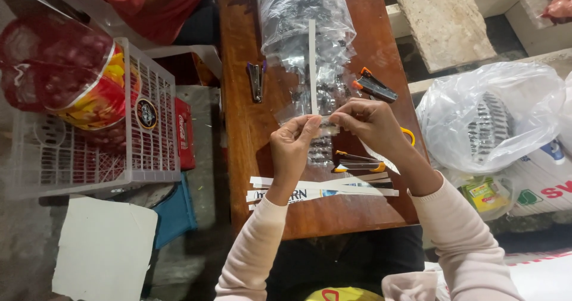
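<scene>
My left hand (292, 143) and my right hand (369, 122) meet above a narrow wooden table (244, 134), both pinching the near end of a long white paper strip (312, 63) and a small clear plastic packet (325, 125). The strip runs straight away from me over a heap of clear plastic bags (304, 15). Under my hands lie more clear packets. Near my wrists rest several white paper strips (322, 188) and yellow-handled scissors (360, 161).
A purple-grey stapler (257, 80) lies left of the bags, an orange-black stapler (374, 86) to the right. A white plastic basket (89, 122) with red and yellow wrapped goods stands at left. A bulging clear bag (488, 116) sits at right. A person in red (149, 3) is at top left.
</scene>
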